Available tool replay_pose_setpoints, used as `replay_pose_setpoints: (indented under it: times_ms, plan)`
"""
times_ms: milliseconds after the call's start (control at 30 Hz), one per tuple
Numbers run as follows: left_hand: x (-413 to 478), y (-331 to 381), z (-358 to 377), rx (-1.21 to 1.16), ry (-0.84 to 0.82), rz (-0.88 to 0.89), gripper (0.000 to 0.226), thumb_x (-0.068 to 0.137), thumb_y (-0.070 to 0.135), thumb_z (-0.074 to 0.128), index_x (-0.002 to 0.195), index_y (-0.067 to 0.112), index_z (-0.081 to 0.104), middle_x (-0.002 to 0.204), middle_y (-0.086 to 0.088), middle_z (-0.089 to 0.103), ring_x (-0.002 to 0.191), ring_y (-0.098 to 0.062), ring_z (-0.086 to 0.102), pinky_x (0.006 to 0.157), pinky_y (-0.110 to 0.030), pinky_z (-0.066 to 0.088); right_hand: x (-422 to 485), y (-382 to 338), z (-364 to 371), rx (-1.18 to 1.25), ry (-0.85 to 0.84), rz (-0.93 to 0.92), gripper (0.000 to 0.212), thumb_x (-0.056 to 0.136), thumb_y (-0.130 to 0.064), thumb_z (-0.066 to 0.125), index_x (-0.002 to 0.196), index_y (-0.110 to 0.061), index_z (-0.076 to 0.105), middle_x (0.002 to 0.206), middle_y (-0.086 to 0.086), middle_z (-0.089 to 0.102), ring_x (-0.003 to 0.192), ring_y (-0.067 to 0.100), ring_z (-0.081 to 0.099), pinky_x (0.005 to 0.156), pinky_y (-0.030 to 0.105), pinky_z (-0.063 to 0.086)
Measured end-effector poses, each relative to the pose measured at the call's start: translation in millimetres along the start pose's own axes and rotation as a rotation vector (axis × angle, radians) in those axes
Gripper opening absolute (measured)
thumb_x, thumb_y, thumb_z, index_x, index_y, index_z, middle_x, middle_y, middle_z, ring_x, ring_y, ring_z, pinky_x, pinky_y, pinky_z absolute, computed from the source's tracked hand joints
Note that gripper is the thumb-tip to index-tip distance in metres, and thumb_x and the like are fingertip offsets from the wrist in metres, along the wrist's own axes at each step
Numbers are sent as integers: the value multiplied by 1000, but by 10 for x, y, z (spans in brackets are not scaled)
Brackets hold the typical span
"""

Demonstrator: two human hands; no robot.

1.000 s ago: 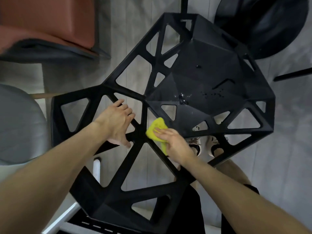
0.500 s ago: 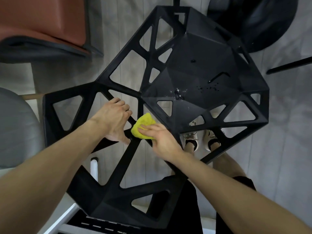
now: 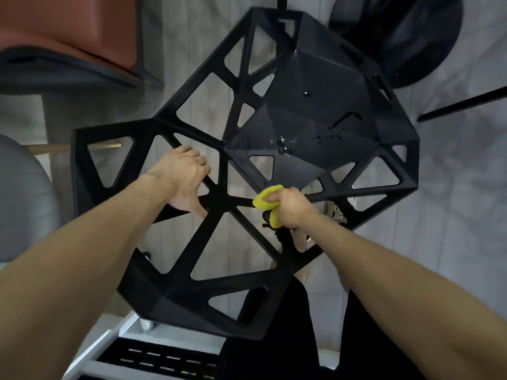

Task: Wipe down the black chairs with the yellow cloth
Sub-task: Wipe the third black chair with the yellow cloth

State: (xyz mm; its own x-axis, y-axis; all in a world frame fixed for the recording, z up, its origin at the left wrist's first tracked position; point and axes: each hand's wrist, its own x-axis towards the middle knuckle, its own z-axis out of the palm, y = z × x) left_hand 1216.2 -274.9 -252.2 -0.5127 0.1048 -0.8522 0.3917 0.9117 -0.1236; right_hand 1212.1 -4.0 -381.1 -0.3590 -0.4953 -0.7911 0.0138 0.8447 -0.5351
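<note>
A black chair [image 3: 323, 86] with triangular cut-outs fills the middle of the head view, seen from above; water drops glisten on its seat. My left hand [image 3: 183, 182] grips a strut of the lattice backrest, fingers curled over it and thumb below. My right hand [image 3: 290, 207] holds the yellow cloth [image 3: 264, 201] wrapped round a diagonal strut to the right of the left hand. Part of the cloth is hidden under the fingers.
A second black chair [image 3: 406, 37] stands at the top right. A red-brown seat [image 3: 68, 28] is at the top left, a grey chair [image 3: 22, 201] at the left edge. A white frame with a black slotted panel [image 3: 153, 360] lies below. My shoes show through the lattice.
My right hand has slid the cloth down and to the right along the strut, away from my left hand, and now wraps it round the bar. The left hand keeps its grip.
</note>
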Motion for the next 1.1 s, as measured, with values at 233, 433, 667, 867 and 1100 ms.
replay_pose_setpoints:
  times_ms: [233, 433, 667, 867, 1100]
  plan:
    - [12, -13, 48, -26, 26, 9, 128, 53, 108, 42, 146, 21, 62, 139, 2, 64, 136, -24, 52, 127, -44, 30, -649, -400, 64, -44, -55, -480, 65, 89, 3, 53, 145, -29, 64, 160, -7, 51, 134, -4, 41, 113, 22, 26]
    - [21, -15, 42, -39, 23, 15, 119, 55, 105, 47, 138, 21, 67, 130, 2, 66, 128, -24, 55, 122, -43, 37, -642, -352, 24, -27, -64, -379, 72, 88, 4, 58, 151, -31, 57, 158, -6, 52, 135, 23, 46, 117, 37, 38]
    - [62, -31, 98, -93, 16, -3, 123, 53, 105, 49, 143, 24, 64, 139, 2, 64, 137, -26, 52, 125, -46, 29, -1054, 45, -41, -73, -120, -453, 72, 85, 7, 49, 144, -31, 65, 159, -15, 49, 127, 20, 44, 114, 27, 34]
    - [52, -29, 62, -105, -1, -25, 124, 52, 103, 52, 145, 23, 63, 141, 1, 63, 138, -26, 51, 124, -45, 32, -956, -191, 51, -30, -25, -409, 65, 92, 9, 49, 149, -22, 60, 159, -1, 51, 139, 24, 44, 118, 27, 28]
    - [19, -18, 25, -90, -20, -26, 120, 57, 101, 55, 148, 22, 60, 144, 2, 61, 139, -24, 49, 126, -44, 32, -710, 137, -81, -77, -136, -278, 65, 92, -6, 50, 142, -45, 62, 143, 0, 62, 124, 23, 53, 112, 35, 44]
